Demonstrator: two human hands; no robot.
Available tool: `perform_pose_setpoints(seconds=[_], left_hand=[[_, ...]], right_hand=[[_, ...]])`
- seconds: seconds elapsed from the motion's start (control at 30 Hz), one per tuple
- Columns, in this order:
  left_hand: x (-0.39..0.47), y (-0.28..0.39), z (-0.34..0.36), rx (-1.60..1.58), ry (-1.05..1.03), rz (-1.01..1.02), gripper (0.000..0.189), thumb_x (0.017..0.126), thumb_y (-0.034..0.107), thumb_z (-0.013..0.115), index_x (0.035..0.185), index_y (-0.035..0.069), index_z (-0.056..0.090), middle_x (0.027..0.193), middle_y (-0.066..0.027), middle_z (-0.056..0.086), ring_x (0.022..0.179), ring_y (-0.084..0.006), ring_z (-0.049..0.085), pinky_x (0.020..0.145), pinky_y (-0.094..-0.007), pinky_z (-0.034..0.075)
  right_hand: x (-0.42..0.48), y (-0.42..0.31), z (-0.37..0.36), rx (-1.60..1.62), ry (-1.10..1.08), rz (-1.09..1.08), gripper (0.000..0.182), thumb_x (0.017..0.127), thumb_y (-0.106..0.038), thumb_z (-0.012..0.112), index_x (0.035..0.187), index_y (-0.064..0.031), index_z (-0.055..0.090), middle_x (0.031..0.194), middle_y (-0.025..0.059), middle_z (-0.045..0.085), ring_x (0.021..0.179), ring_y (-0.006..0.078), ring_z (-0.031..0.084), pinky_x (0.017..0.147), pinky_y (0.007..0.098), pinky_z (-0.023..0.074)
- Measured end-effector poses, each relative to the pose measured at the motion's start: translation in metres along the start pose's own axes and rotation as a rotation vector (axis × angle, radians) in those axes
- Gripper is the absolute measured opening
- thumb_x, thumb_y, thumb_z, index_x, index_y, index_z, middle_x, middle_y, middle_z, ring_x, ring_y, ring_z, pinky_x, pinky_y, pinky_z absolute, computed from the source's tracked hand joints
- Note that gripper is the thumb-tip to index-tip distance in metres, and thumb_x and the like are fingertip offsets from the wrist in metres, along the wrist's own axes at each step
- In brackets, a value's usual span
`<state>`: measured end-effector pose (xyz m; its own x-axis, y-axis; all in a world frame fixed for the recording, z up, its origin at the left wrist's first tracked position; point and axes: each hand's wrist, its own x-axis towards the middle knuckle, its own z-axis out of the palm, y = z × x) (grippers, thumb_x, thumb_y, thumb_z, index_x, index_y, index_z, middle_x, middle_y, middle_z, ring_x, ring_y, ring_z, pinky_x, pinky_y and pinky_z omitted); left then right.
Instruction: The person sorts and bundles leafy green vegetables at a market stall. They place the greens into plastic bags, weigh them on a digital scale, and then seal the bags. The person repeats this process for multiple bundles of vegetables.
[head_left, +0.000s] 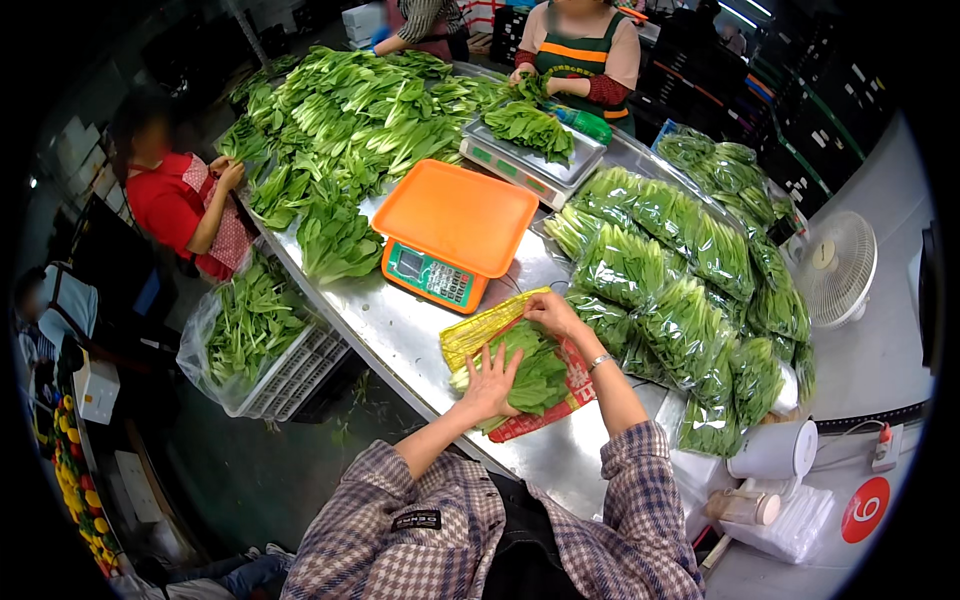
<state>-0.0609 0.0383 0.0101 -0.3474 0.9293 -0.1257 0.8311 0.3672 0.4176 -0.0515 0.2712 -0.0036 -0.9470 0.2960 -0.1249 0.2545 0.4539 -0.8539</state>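
Note:
A bundle of leafy greens (544, 379) lies on the steel table, on a red printed bag (517, 426) and a yellow mesh sheet or bag (474, 339). My left hand (491, 384) rests on the bundle with its fingers spread over the pale stems and leaves. At the bundle's far side, my right hand (553, 311) has curled fingers touching the edge of the yellow mesh beside the leaves. Whether those fingers pinch the mesh or a leaf is unclear. Just beyond stands an orange digital scale (456, 217) with a bare pan.
Bagged greens (652, 277) are stacked at right, by a white fan (836, 268). Loose greens (352, 112) are heaped at far left. Another scale (532, 161) holds greens. Several people work around the table (360, 330). A lined crate (281, 375) of greens stands left.

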Motion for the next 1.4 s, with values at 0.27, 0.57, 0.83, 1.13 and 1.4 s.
perform_pose_setpoints(seconds=[0.27,0.57,0.83,1.13,1.4], left_hand=[[-0.004,-0.001,0.001,0.001,-0.007,0.027,0.117,0.048,0.044,0.081,0.14,0.01,0.016,0.14,-0.0275,0.015,0.127,-0.0511,0.012,0.092,-0.0725,0.014],[-0.002,0.004,0.001,0.04,-0.043,0.015,0.118,0.05,0.048,0.08,0.14,0.009,0.013,0.14,-0.0286,0.011,0.129,-0.0503,0.009,0.092,-0.0729,0.013],[-0.003,0.002,0.001,0.004,-0.048,0.018,0.119,0.049,0.047,0.08,0.14,0.009,0.013,0.14,-0.0291,0.011,0.129,-0.0499,0.01,0.093,-0.0721,0.014],[-0.002,0.003,0.001,0.042,-0.034,0.0,0.118,0.048,0.046,0.08,0.14,0.01,0.015,0.14,-0.028,0.014,0.128,-0.0495,0.012,0.092,-0.0719,0.016],[0.001,0.003,-0.003,0.007,-0.078,0.002,0.118,0.049,0.045,0.08,0.14,0.01,0.013,0.139,-0.0288,0.016,0.128,-0.0492,0.015,0.094,-0.0707,0.016]], right_hand=[[-0.008,0.006,0.006,0.132,0.64,0.033,0.009,0.077,-0.005,0.06,0.083,0.0016,0.06,0.07,0.0085,0.064,0.061,0.0141,0.061,0.057,0.0267,0.048],[-0.038,0.02,-0.018,-0.162,-0.006,0.343,0.034,0.077,-0.031,0.064,0.078,0.0022,0.065,0.068,0.0091,0.063,0.061,0.0151,0.059,0.059,0.03,0.0472],[-0.026,0.025,-0.012,0.105,0.391,0.138,0.012,0.078,-0.011,0.062,0.074,0.0005,0.064,0.061,-0.0003,0.059,0.053,0.0081,0.052,0.051,0.0231,0.0426],[-0.017,-0.074,0.019,0.072,0.319,0.05,0.035,0.078,-0.022,0.062,0.106,-0.0009,0.058,0.108,0.0148,0.059,0.093,0.0256,0.06,0.076,0.0349,0.0483],[-0.032,0.041,0.017,0.003,0.249,0.114,0.018,0.072,-0.016,0.066,0.081,-0.0018,0.063,0.066,0.0108,0.064,0.058,0.0174,0.06,0.059,0.0311,0.0474]])
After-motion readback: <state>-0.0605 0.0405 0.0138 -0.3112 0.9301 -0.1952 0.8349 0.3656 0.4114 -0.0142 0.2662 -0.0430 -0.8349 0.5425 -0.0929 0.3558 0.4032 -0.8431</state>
